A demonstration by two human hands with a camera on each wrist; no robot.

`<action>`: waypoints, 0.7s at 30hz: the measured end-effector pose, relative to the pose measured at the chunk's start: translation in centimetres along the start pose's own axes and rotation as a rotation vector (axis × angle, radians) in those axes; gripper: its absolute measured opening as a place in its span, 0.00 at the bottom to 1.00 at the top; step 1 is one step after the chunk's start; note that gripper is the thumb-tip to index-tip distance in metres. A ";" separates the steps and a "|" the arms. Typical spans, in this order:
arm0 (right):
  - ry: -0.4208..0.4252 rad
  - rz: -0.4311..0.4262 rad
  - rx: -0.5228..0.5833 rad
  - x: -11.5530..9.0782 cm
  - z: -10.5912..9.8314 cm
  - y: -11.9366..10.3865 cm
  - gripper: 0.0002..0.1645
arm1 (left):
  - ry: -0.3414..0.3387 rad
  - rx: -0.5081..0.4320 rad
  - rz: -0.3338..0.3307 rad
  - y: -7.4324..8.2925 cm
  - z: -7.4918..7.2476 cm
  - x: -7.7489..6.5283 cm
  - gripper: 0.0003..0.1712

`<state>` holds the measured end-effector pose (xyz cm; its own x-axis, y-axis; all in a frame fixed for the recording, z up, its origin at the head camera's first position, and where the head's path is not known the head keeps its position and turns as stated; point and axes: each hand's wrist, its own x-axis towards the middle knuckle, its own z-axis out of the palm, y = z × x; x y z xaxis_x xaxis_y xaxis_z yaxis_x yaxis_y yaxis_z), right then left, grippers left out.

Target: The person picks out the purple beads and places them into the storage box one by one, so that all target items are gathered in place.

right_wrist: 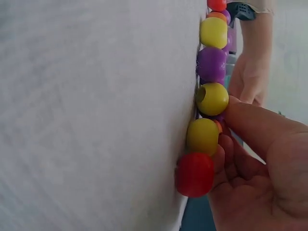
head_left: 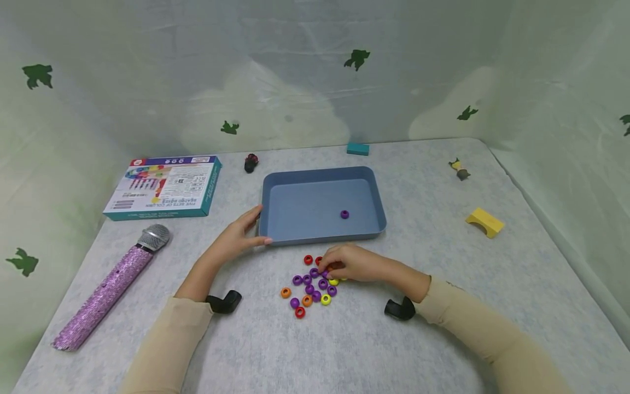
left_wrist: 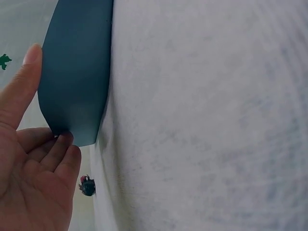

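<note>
A blue tray lies on the table with one purple bead inside. My left hand touches the tray's near left corner, thumb along the front wall and fingers at the left side. In the left wrist view that hand rests against the end of the tray. Just in front of the tray, my right hand pinches a purple bead, partly hidden by thumb and fingers. Around it lie loose purple, orange, yellow and red beads, among them a yellow bead and a red bead.
A glittery pink microphone and a flat toy box lie to the left. Behind the tray are a small dark toy and a teal block. At right lie a yellow arch block and a small figure.
</note>
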<state>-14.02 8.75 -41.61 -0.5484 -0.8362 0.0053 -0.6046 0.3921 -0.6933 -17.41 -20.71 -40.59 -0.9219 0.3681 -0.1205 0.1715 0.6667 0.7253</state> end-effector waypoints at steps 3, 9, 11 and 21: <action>0.007 0.042 0.036 -0.1 -0.2 -0.2 0.09 | 0.001 0.002 0.000 0.0 0.0 0.0 0.53; 0.117 0.060 0.144 -0.5 -1.7 -0.4 0.13 | 0.001 -0.002 -0.012 0.0 0.1 -0.1 0.53; 0.179 0.048 0.166 -0.5 -2.6 -0.3 0.13 | -0.001 -0.006 -0.010 0.1 0.1 -0.1 0.53; 0.319 0.234 0.239 0.5 -6.0 3.4 0.14 | 0.001 -0.003 -0.013 0.2 0.0 -0.1 0.53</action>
<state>-19.87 11.95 -39.62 -0.8272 -0.5614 0.0238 -0.3133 0.4256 -0.8490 -17.28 -20.60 -40.49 -0.9243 0.3591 -0.1293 0.1587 0.6695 0.7257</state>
